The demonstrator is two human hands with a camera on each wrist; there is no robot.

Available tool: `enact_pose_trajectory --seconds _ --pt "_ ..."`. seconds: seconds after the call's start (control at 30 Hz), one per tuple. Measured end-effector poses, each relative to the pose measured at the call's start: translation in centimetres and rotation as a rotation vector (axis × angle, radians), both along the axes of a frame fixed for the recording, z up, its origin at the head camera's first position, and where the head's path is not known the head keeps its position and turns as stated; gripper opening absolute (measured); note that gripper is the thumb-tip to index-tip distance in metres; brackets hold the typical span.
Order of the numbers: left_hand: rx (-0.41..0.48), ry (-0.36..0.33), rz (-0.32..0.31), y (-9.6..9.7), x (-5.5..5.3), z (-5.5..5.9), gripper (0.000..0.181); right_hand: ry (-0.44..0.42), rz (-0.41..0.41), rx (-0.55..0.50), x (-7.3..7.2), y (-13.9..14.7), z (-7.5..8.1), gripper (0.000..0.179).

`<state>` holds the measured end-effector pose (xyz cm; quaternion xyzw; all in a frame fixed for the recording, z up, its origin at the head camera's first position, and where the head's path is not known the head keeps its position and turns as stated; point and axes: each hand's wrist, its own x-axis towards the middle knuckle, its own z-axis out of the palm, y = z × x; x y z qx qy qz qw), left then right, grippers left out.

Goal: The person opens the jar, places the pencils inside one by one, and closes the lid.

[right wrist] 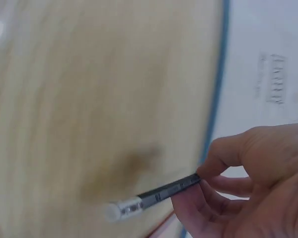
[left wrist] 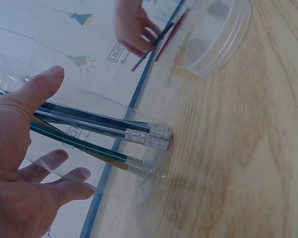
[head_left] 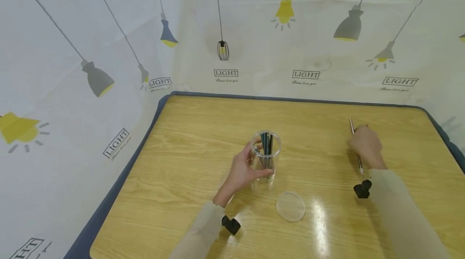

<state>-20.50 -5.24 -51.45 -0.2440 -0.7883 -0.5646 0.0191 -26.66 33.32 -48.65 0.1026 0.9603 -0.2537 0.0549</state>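
A clear jar (head_left: 267, 162) with several pencils (left wrist: 89, 124) in it stands on the table, and my left hand (head_left: 244, 170) grips its side, thumb and fingers on opposite sides. In the left wrist view the pencils' eraser ends sit at the jar's bottom. Off to the right, my right hand (head_left: 365, 145) pinches a dark pencil (right wrist: 169, 192) with a white eraser between thumb and fingers. Beneath that hand, a reddish pencil (left wrist: 171, 35) lies on the table. A round clear lid (head_left: 290, 206) rests in front of the jar, slightly right.
The wood-grain table (head_left: 203, 130) has a dark blue edge (head_left: 290, 99). Behind it and to the left hangs a white sheet (head_left: 254, 21) printed with lamps and lettering. Black wrist cameras (head_left: 231, 225) sit at both cuffs.
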Motion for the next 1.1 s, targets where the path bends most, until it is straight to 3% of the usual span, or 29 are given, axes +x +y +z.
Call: enact_pose_trajectory --seconds 0.13,0.2,0.37,0.4,0.43,0.53,0.63,0.67,0.9,1.1 --pt "0.002 -0.001 0.000 0.1 0.1 0.0 0.089 0.105 0.089 -0.215 0.7 -2.5 3.2 0.049" --pt "0.005 -0.006 0.000 0.1 0.1 0.0 0.089 0.129 0.124 -0.343 0.9 -4.3 5.3 0.051" --pt "0.010 -0.013 -0.006 0.2 0.1 0.0 0.091 0.188 0.195 -0.670 2.2 -8.5 9.9 0.042" --pt "0.012 -0.013 -0.009 0.2 0.4 0.5 0.091 0.208 0.211 -0.741 2.5 -9.2 10.6 0.039" --pt "0.013 -0.012 -0.010 0.2 0.7 1.0 0.090 0.232 0.230 -0.829 2.8 -9.9 11.2 0.036" --pt "0.008 -0.014 -0.008 0.2 0.7 1.1 0.088 0.290 0.279 -1.066 3.8 -12.1 12.6 0.032" --pt "0.001 -0.012 0.000 0.1 0.5 0.7 0.088 0.336 0.321 -1.198 4.6 -14.4 13.2 0.031" --pt "-0.002 -0.012 0.003 0.1 0.2 0.2 0.089 0.352 0.327 -1.199 4.8 -15.1 13.3 0.031" --pt "-0.014 -0.024 0.016 0.1 0.2 0.2 0.090 0.482 0.400 -1.130 5.1 -18.8 12.1 0.029" --pt "-0.024 -0.037 0.025 0.0 0.3 0.3 0.095 0.527 0.457 -1.017 5.3 -20.4 10.8 0.029"
